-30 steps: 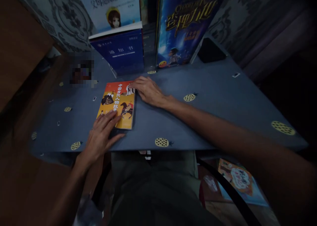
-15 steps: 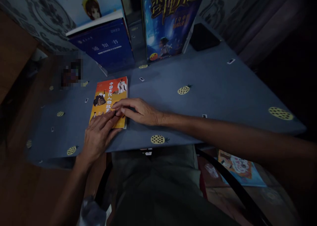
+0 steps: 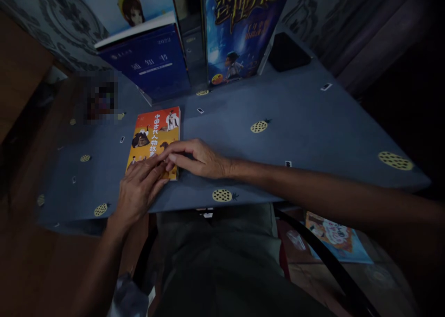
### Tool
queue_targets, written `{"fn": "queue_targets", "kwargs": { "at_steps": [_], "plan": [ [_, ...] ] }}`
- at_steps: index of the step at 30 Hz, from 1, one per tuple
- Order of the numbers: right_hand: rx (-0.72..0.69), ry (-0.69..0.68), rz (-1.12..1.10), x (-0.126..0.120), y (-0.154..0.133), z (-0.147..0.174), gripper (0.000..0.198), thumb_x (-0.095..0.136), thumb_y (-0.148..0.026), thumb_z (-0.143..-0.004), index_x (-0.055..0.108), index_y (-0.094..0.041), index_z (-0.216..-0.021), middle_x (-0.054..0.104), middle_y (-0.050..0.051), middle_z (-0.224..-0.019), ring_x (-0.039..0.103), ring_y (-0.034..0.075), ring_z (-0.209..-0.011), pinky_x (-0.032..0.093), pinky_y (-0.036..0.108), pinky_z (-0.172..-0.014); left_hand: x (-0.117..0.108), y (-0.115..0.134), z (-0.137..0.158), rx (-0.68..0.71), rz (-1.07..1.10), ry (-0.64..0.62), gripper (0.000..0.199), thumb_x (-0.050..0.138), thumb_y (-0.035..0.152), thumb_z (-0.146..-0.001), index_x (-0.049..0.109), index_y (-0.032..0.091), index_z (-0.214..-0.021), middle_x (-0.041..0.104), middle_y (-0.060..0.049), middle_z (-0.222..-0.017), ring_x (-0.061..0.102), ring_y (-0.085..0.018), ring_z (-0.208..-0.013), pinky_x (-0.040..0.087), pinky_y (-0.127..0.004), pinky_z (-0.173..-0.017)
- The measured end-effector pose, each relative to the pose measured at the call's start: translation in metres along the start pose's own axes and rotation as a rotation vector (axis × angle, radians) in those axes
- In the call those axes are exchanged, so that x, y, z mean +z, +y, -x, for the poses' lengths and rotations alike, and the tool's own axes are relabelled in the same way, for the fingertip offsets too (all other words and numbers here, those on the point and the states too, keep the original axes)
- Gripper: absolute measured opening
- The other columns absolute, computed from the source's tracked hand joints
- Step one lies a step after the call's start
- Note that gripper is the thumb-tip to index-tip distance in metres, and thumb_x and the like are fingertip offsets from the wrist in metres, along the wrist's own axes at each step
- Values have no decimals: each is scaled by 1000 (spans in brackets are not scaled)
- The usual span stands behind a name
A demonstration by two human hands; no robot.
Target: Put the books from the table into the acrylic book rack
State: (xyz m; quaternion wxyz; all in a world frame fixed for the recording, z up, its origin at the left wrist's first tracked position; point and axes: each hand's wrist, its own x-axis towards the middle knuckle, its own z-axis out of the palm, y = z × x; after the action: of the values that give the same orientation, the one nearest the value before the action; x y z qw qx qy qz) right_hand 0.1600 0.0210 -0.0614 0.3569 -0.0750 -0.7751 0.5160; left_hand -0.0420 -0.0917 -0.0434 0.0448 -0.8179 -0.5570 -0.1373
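On my feed, I can read 中国古代人物故 in white down the cover of the orange-and-yellow book [image 3: 149, 136], the title's end running into the left hand [image 3: 134, 194], while the blue booklet [image 3: 158, 78] carries 2022 above 通知书, with lines too small for me to make out. I also get 查理九世 in gold on the dark blue book [image 3: 236, 41], its smaller orange lines blurred; the upper frame edge crops the pale blue book's [image 3: 107, 11] title, and I can't decipher the lettering on the low-lying book [image 3: 339, 236].
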Motion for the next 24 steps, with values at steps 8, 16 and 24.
{"fn": "queue_targets", "kwargs": {
  "at_steps": [8, 16, 24],
  "plan": [
    [-413, -277, 648, 3, -10, 4, 29, 50, -23, -99, 66, -21, -75, 70, 6, -75, 60, 19, -79, 50, 33, -82, -20, -14, -4, -52, 291, -35, 31, 51, 35, -100, 71, 23, -120, 71, -11, -129, 65, -24, -122, 50, -41, -107],
    [-163, -68, 600, 9, -12, 9, 23, 51, -25, -100, 71, -19, -91, 75, 7, -87, 66, 19, -92, 54, 35, -92, 6, -70, -36, -438, 195, 102, 58, 48, 49, -94, 53, 14, -140, 71, -17, -125, 67, -30, -114, 53, -46, -98],
    [505, 19, 802, 20, -17, -7, 43, 56, -32, -97, 57, -15, -137, 42, 24, -156, 46, 37, -141, 37, 60, -114, 9, -75, -53, -547, 518, 159, 58, 60, 41, -84, 53, 18, -137, 74, -9, -106, 70, -24, -94, 56, -42, -89]
  ]
}}
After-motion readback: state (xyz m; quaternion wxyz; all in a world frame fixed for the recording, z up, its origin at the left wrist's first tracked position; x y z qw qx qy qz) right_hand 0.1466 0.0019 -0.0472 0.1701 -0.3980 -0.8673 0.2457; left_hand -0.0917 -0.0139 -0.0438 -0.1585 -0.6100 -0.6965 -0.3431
